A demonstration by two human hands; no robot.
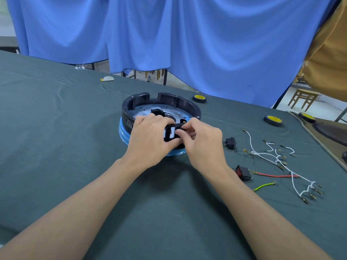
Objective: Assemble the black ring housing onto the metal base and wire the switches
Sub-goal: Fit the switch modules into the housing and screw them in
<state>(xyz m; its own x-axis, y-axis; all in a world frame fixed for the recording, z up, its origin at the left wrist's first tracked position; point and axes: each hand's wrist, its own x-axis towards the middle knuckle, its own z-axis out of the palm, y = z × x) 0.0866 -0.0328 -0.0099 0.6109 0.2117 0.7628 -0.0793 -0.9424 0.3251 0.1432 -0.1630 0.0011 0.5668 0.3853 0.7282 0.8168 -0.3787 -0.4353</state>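
The black ring housing [180, 104] sits on the round metal base [148, 110], which rests on a blue rim [124, 133]. My left hand [150, 139] grips the near wall of the housing around its rectangular switch opening [170, 133]. My right hand [201, 141] pinches a small black switch [178, 131] against that opening. A red rocker switch [244, 172] with a red wire [274, 175] lies to the right. A black connector [230, 143], a white wire harness [270, 156] and a green-yellow wire [264, 185] lie on the cloth nearby.
A grey-green cloth [65, 128] covers the table. Three black-and-yellow round feet [199, 98] [273, 120] [306, 117] sit along the far right. A white scrap [107, 79] lies far left. Blue curtains [187, 34] hang behind. A wooden stool [303, 98] stands beyond the table.
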